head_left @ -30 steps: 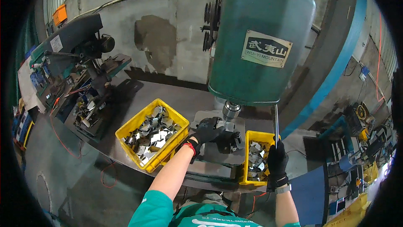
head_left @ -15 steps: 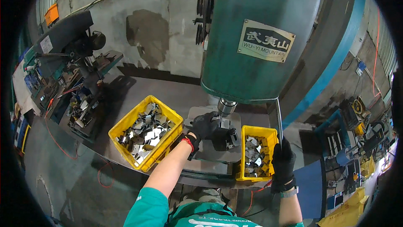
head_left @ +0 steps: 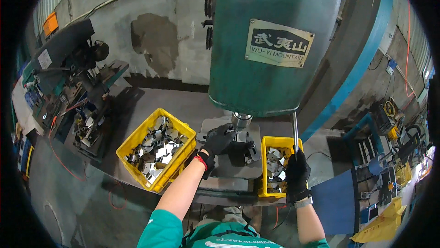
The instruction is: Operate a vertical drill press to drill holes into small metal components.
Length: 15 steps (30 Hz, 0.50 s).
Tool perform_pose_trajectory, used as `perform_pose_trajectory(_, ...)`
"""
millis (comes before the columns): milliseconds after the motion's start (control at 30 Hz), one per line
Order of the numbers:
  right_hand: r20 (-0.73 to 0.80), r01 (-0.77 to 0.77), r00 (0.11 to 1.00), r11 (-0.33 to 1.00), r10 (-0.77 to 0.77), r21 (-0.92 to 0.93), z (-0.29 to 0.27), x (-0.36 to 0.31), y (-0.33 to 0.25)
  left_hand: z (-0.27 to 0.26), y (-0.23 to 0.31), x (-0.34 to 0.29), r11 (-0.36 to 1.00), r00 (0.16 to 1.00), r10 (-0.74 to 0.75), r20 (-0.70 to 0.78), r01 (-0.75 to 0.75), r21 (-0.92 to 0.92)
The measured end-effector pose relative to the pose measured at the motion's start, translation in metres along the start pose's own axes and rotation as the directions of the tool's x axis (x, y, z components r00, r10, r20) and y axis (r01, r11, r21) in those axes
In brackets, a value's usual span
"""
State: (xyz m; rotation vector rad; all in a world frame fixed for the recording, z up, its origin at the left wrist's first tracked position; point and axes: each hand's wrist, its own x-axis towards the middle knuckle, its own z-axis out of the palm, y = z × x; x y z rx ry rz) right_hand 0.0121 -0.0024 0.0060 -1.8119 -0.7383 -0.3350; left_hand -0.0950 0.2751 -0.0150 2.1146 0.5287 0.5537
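Observation:
A large green drill press head (head_left: 275,16) hangs over the bench, with its metal chuck (head_left: 241,120) pointing down at a small dark fixture (head_left: 247,151). My left hand (head_left: 219,140), in a black glove, is just left of the chuck, its fingers bent together at the fixture. What they pinch is too small and dark to make out. My right hand (head_left: 298,174), also gloved in black, is wrapped round the lower end of a metal feed lever (head_left: 295,131). It covers part of the right side of a small yellow bin (head_left: 265,167) holding metal pieces.
Left of the fixture stands a larger yellow crate (head_left: 133,167) full of bent shiny metal pieces. Both containers sit on the dark bench top (head_left: 137,110). Another machine (head_left: 82,64) stands at the far left. A blue panel (head_left: 333,202) lies at the right.
The whole view has shifted slightly, moving the machine left in the picture. My right hand and the lever have come left, nearer the small bin. My left hand stays beside the chuck.

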Motion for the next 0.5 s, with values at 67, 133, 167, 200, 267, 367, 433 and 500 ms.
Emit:
perform_pose_trajectory(67, 0.045, -0.179, 0.984, 0.968, 0.174, 0.178, 0.007, 0.0, -0.002, 0.001, -0.009, 0.0, 1.0, 1.0, 0.016, -0.018, -0.016, -0.005)
perform_pose_trajectory(133, 0.041, -0.196, 0.981, 0.962, 0.192, 0.189, 0.011, 0.002, -0.017, 0.005, -0.021, 0.004, 0.997, 0.995, 0.081, -0.053, -0.081, 0.005)
perform_pose_trajectory(167, -0.003, -0.038, 0.999, 0.998, 0.038, 0.058, 0.014, 0.003, -0.022, 0.008, -0.027, 0.003, 0.991, 0.989, 0.13, -0.076, -0.129, 0.023)
perform_pose_trajectory(200, 0.022, -0.131, 0.991, 0.975, 0.129, 0.177, 0.014, 0.002, -0.019, 0.011, -0.033, 0.003, 0.984, 0.979, 0.179, -0.099, -0.175, 0.043)
perform_pose_trajectory(267, 0.068, -0.309, 0.949, 0.863, 0.308, 0.4, 0.014, 0.001, -0.013, 0.013, -0.039, 0.006, 0.98, 0.975, 0.188, -0.114, -0.178, 0.091)
perform_pose_trajectory(367, 0.001, -0.119, 0.993, 0.971, 0.121, 0.209, 0.02, 0.0, -0.004, 0.011, -0.026, 0.005, 0.996, 0.991, 0.08, -0.105, -0.076, 0.044)
perform_pose_trajectory(433, -0.008, 0.042, 0.999, 0.996, -0.043, -0.078, 0.015, 0.004, -0.015, 0.012, -0.023, 0.005, 0.998, 0.994, 0.062, -0.093, -0.061, 0.014)
perform_pose_trajectory(500, -0.003, 0.175, 0.984, 0.962, -0.18, -0.208, 0.018, 0.004, -0.004, 0.013, -0.039, 0.004, 0.991, 0.985, 0.136, -0.102, -0.134, 0.03)
